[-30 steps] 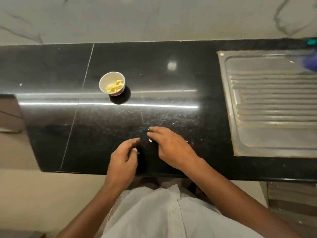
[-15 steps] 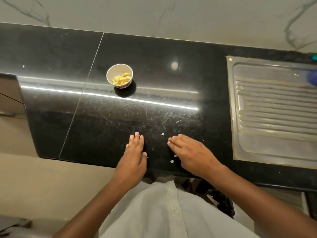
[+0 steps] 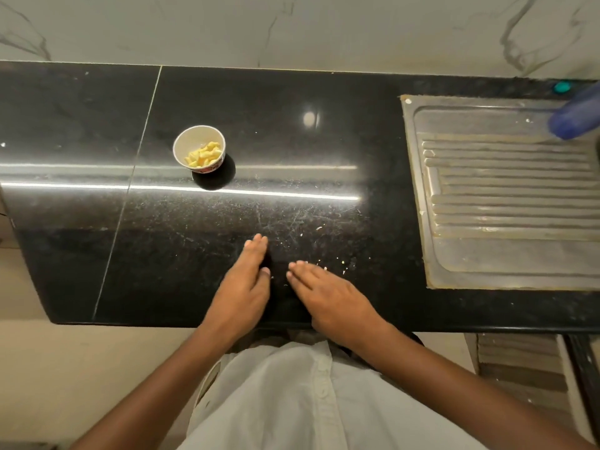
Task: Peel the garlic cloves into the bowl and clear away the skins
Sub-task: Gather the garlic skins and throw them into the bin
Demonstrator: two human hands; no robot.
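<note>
A small white bowl point(image 3: 198, 147) holding several peeled yellow garlic cloves point(image 3: 204, 154) stands on the black counter point(image 3: 97, 222), far left of my hands. My left hand point(image 3: 244, 280) lies flat on the counter near the front edge, fingers straight and together. My right hand point(image 3: 328, 295) lies flat beside it, fingers straight and pointing left toward the left hand. A narrow gap separates the two hands. Tiny pale bits of garlic skin point(image 3: 342, 263) are scattered on the counter just beyond and to the right of my right hand.
A steel sink drainboard point(image 3: 506, 196) fills the right side of the counter. A blurred blue object point(image 3: 574, 118) and a teal cap point(image 3: 562, 87) sit at its far corner. A marble wall point(image 3: 292, 27) backs the counter.
One second ago my left fingers were curled in a pinch; now both hands lie flat with straight fingers, and the right hand has drawn nearer to the left.
</note>
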